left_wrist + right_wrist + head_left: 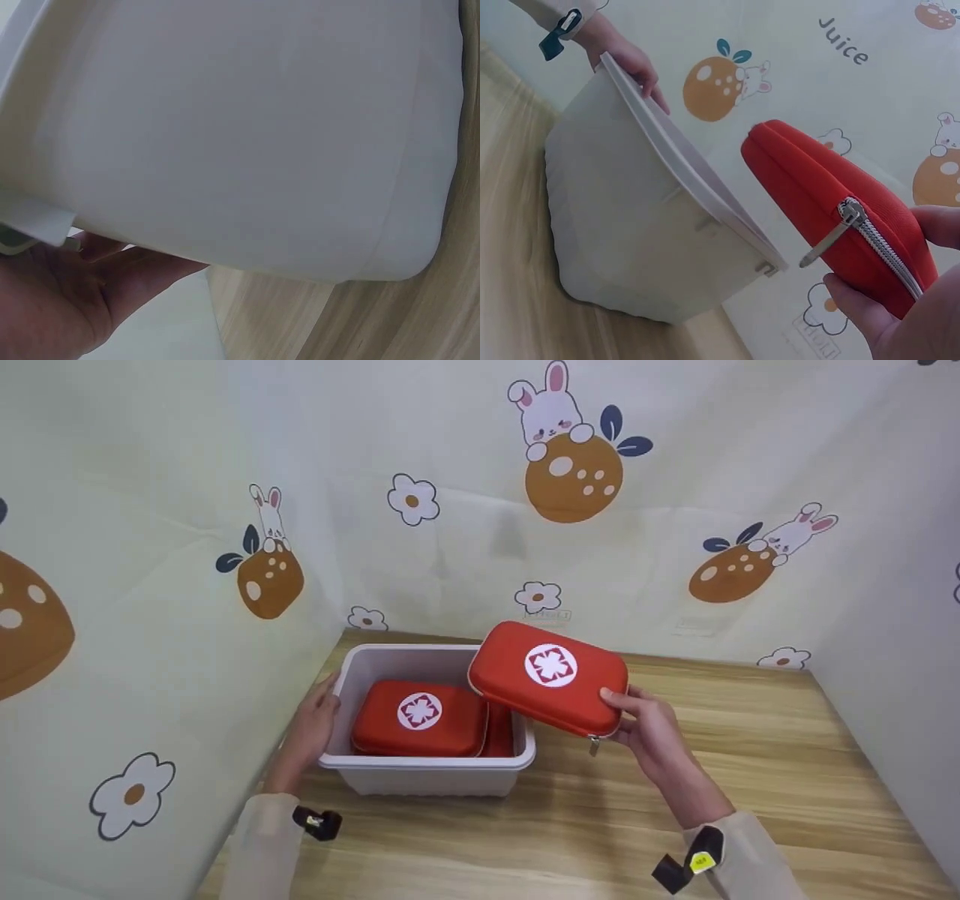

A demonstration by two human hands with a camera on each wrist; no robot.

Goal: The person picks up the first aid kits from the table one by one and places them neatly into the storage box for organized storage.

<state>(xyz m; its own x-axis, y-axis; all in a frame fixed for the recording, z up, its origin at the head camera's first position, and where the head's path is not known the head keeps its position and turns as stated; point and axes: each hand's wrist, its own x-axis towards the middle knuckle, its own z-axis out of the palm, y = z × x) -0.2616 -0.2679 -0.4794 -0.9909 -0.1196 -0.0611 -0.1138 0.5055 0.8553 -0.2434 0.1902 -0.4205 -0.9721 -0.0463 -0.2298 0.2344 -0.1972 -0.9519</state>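
My right hand (651, 727) grips one end of a red zippered first-aid case (510, 667), thumb on top and fingers beneath. The case is tilted above the right rim of a light grey plastic bin (431, 780). In the right wrist view its zipper pull (829, 241) dangles from the near end. My left hand (311, 724) holds the bin's left rim, with fingers hooked over the edge. Inside the bin lies a second red first-aid case (390, 727), its white round emblem facing up. Another red surface (499, 731) shows beside it, mostly hidden.
The bin stands on a wood-grain table (600, 825). Pale cloth walls (450, 427) printed with rabbits and flowers enclose the left, back and right sides. Bare tabletop extends to the right of the bin.
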